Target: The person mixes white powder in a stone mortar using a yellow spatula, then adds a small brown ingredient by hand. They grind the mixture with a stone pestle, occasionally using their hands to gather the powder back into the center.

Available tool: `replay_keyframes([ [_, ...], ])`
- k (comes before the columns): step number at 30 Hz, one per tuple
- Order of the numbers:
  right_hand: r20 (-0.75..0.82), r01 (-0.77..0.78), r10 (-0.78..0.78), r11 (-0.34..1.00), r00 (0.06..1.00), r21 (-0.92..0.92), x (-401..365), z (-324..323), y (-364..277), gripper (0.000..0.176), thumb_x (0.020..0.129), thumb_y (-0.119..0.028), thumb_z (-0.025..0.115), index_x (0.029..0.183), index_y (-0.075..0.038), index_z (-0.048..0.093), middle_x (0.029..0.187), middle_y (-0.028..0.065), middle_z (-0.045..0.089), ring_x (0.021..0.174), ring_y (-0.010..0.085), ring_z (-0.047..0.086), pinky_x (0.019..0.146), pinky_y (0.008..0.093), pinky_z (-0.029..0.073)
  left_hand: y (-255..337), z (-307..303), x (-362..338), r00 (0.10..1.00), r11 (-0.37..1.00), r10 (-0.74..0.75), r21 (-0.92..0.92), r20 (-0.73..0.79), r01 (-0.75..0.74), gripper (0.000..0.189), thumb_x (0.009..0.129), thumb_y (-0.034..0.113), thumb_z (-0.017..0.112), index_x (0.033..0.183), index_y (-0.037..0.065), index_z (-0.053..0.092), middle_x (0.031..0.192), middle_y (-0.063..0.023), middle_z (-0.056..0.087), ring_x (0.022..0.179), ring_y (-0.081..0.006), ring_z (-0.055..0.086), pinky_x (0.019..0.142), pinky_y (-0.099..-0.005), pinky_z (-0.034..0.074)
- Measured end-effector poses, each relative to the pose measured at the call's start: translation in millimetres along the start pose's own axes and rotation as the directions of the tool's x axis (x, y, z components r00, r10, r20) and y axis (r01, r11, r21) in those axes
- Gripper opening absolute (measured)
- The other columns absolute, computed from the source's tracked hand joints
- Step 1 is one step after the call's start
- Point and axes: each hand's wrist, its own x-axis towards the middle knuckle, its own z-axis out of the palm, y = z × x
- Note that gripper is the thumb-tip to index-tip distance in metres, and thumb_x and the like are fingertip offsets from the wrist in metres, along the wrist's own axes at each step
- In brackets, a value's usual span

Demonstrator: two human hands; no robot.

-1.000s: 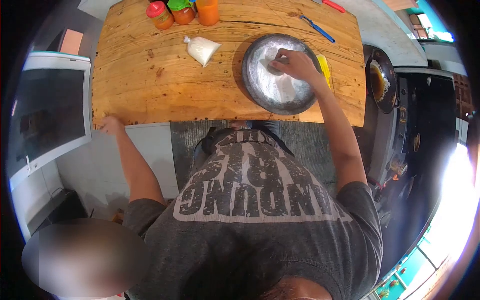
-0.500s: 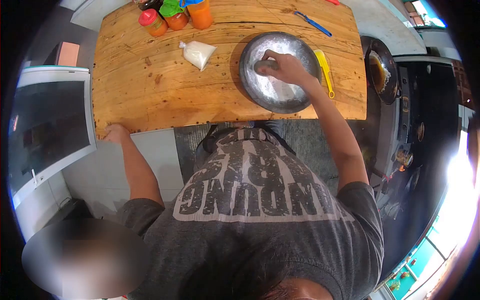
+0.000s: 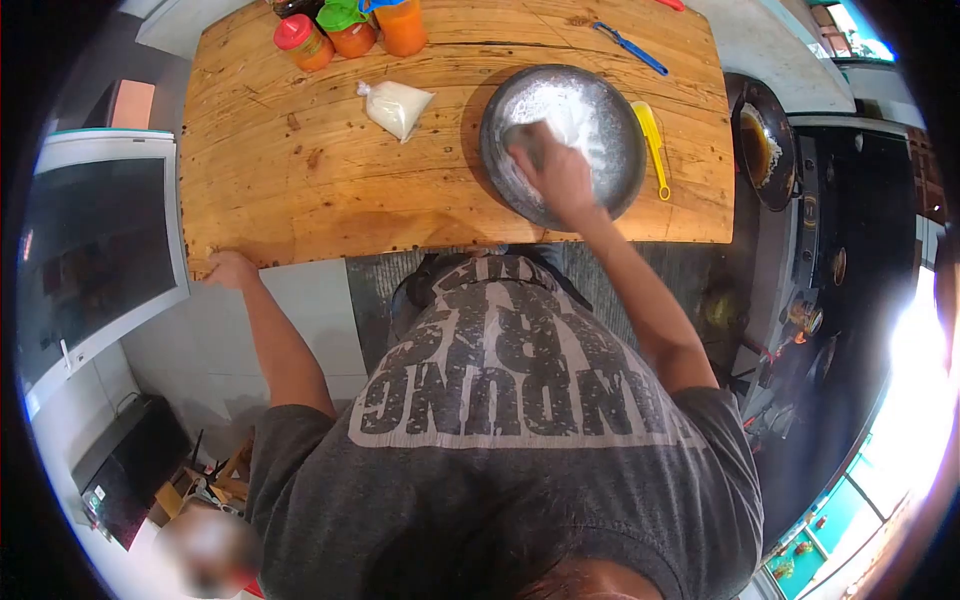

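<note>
My right hand [image 3: 562, 180] is closed round a stubby grey pestle [image 3: 522, 140], low over the left part of a wide round stone mortar [image 3: 625, 120]. White, powdery-looking matter [image 3: 565, 108] coats the mortar's inside. At the near left corner of the wooden table [image 3: 300, 205], my left hand [image 3: 232, 270] grips the edge, its fingers partly hidden. A tied clear bag of white grains [image 3: 397, 108] lies left of the mortar. Close by the mortar's right rim is a slim yellow plastic tool [image 3: 652, 150].
A blue-handled tool [image 3: 632, 50] lies at the back right. Jars with a red lid [image 3: 303, 42], a green lid [image 3: 347, 27] and a blue lid [image 3: 402, 25] stand at the back left. Right of the table, a dark wok [image 3: 765, 145] holds brown liquid beside the black stove [image 3: 870, 200].
My right hand has moved toward me and slightly left within the mortar, tilting the pestle and uncovering more white matter. My left hand stays at the table corner.
</note>
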Motion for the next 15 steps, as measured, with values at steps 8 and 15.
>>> replay_keyframes([
  [8, 0.016, -0.183, 0.183, 0.983, 0.983, 0.033, 62.6, 0.6, 37.3, 0.035, 0.087, -0.042, 0.062, 0.107, -0.014, 0.061, 0.069, 0.0142, 0.067, 0.065, 0.0239, 0.069, 0.052, 0.0346, 0.053, 3.5, -1.1, -3.9, 1.0, 1.0, -0.014, -0.024, 0.009, 0.014, 0.077, 0.092, 0.036, 0.044, 0.142, -0.005, 0.002, 0.124, -0.0374, 0.043, 0.107, -0.0463, 0.054, 0.086, -0.0511, 0.05],
  [15, -0.245, -0.008, 0.008, 1.0, 0.969, -0.001, 1.5, 30.5, 5.5, 0.035, 0.086, -0.038, 0.063, 0.11, -0.014, 0.059, 0.066, 0.0149, 0.065, 0.059, 0.0295, 0.066, 0.052, 0.0383, 0.052, -12.0, 3.9, 11.0, 1.0, 0.998, 0.007, -0.06, -0.027, -0.009, 0.075, 0.092, 0.036, 0.045, 0.141, -0.005, 0.006, 0.124, -0.0377, 0.043, 0.107, -0.047, 0.053, 0.087, -0.0518, 0.049],
])
